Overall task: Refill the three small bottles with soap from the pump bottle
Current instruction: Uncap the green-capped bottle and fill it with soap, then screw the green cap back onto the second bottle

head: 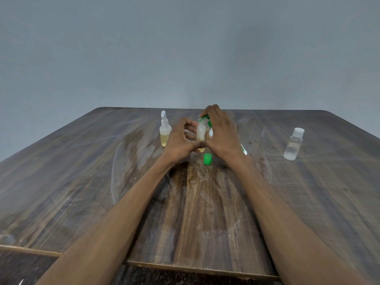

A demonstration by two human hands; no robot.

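Green cap [207, 159] beside held, soap-bottomed small bottle [201, 132].

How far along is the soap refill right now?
Roughly midway, by the look of it. The spray bottle on the left already holds yellow soap. The left hand holds an open small bottle, its green cap lying on the table, while the right hand rests on the pump bottle. The clear bottle on the right, cap on, looks unfilled.
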